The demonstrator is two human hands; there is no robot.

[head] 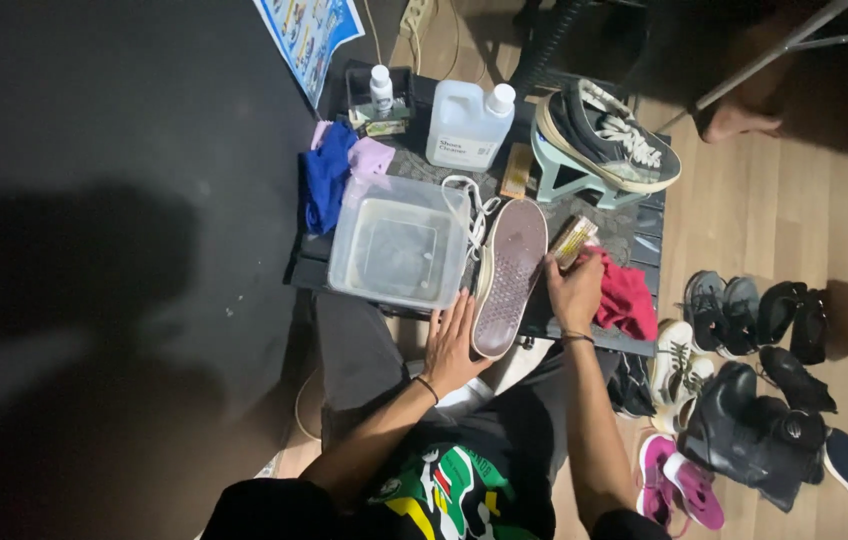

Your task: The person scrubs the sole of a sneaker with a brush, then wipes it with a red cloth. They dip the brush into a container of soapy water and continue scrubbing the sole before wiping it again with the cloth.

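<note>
Head view: our left hand [452,345], fingers spread, steadied the upturned shoe [509,275]; right hand [574,290] fingers gripped a brush [574,240]. A slip could tip the nearby water tub [399,250].

The upturned shoe [508,275] lies right of the tub [399,252] (jug [466,124] behind).

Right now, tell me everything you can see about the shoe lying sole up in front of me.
The shoe lies upside down on the dark low table, its brownish, finely patterned rubber sole facing up, with a pale rim around it. Its heel points toward the person and overhangs the table edge. White laces spill out at the toe end, beside the clear plastic tub. The left hand steadies its heel side; the right hand holds a brush next to it, by a red cloth.
</note>
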